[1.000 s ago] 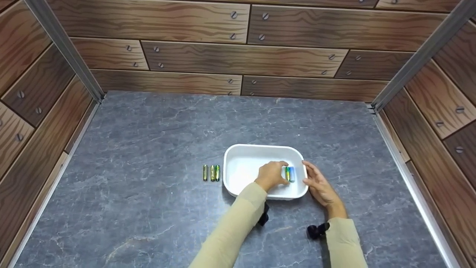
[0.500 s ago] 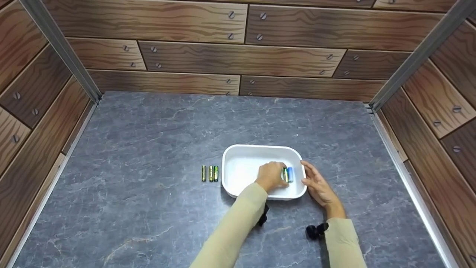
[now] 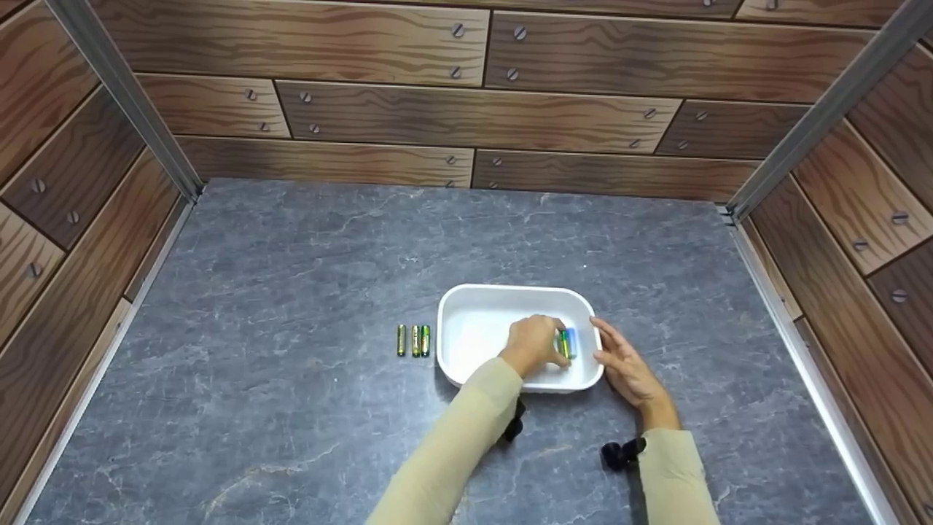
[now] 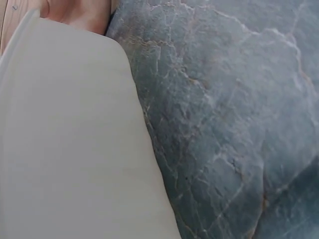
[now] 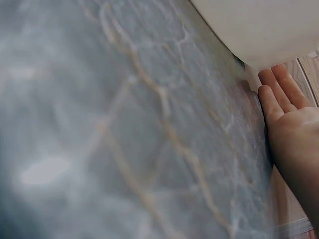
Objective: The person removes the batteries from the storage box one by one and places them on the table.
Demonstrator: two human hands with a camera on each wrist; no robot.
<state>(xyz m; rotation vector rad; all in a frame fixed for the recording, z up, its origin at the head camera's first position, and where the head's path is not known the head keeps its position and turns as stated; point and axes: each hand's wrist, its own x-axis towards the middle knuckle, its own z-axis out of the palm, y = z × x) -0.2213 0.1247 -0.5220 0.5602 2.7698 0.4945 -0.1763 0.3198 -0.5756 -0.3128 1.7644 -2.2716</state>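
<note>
- Grey marble-look counter [image 3: 306,306] with pale veins, flat, evenly lit.
- Enclosed on three sides by walls [image 3: 474,109] printed as brown wooden planks with screw heads.
- Two grey metal posts [image 3: 124,95] slanting in the back corners.
- Narrow pale strip [image 3: 794,335] along the right counter edge.
- Soft light, only faint shadows.

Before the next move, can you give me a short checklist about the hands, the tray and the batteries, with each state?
1. Left hand inside the white tray, at the batteries in the tray: ok.
2. Firm grip on them: cannot tell, fingers hide it.
3. Right hand open against the tray's right side: ok.
4. Tray flat on the table: ok.
5. Three batteries lying on the table, left of the tray: ok.
</note>
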